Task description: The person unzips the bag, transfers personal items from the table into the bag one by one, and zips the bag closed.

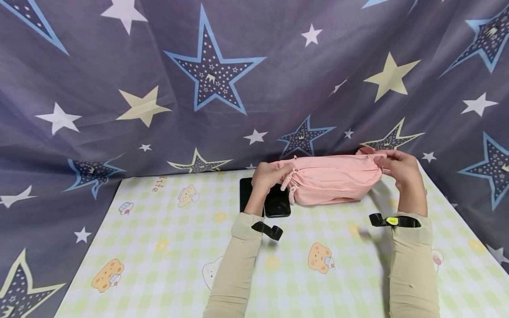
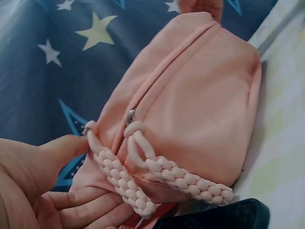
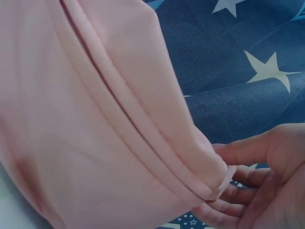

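Observation:
A soft pink zippered bag (image 1: 336, 179) is held lengthwise at the back of the table. Two braided cord zipper pulls (image 2: 188, 181) hang from its left end. My left hand (image 1: 268, 176) grips that end, the thumb on one side and the fingers under it in the left wrist view. At the other end, my right hand (image 1: 401, 168) pinches the corner of the bag between thumb and fingers (image 3: 238, 193). The bag's long zipper line (image 3: 119, 100) looks closed in the right wrist view. Its far side is hidden.
Two flat black slabs lie beneath my left hand: a glossy one (image 1: 277, 205) and another (image 1: 245, 190) partly covered by the hand. The table (image 1: 179, 256) has a green checked cloth with cartoon prints. A dark star-patterned curtain (image 1: 222, 137) stands right behind the bag.

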### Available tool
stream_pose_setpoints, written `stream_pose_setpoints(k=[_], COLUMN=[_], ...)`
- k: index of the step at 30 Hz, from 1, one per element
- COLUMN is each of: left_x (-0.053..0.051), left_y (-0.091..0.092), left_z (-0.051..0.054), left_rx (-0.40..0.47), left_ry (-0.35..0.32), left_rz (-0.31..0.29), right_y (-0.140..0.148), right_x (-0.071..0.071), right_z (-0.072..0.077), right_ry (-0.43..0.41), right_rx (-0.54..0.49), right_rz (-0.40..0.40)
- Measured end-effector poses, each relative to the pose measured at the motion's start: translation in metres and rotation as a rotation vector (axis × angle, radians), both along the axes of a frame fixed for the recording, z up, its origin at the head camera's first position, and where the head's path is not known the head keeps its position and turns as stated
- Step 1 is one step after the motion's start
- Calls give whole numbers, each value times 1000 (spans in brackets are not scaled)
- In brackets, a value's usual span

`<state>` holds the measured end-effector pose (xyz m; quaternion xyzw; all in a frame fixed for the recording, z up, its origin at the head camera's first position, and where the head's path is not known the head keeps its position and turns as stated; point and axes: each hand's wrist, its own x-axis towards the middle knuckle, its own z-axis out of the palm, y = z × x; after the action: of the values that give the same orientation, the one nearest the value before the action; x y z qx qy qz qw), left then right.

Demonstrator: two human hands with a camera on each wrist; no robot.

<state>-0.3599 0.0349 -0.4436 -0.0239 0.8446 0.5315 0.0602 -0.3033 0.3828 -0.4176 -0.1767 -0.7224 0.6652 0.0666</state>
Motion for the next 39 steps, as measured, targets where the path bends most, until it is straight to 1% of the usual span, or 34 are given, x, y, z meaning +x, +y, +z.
stream_pose_setpoints(k=[2,3,6,8,10,14,16,18,21,25,27,32,39], left_x=[1,1,3,3,4,3,1,0,-1,-2,-2,-3,-1], left_y=[2,3,6,7,8,8,7,6,5,5,5,3,0], left_z=[2,2,4,4,5,6,6,6,6,6,6,4,2], left_rx=[-106,-142,-208,-228,-226,-197,-183,-157,-122,-106,-106,-111,-88], left_ry=[4,4,9,9,10,2,-11,-26,-50,-66,-69,-86,-80], left_rz=[45,58,88,90,87,57,43,32,21,5,-1,-18,-44], right_y=[-1,-1,-2,-2,-2,-2,-1,0,1,1,1,1,-1], right_x=[0,1,2,3,4,6,6,6,6,5,5,4,4], right_z=[2,3,4,5,6,7,8,9,10,10,9,6,4], right_ry=[-13,-20,-36,-50,-59,-61,-79,-103,-133,-110,-100,-101,-98], right_rx=[23,33,49,69,99,156,194,208,254,269,255,256,287], right_rz=[7,10,17,19,19,22,25,29,33,39,43,44,33])
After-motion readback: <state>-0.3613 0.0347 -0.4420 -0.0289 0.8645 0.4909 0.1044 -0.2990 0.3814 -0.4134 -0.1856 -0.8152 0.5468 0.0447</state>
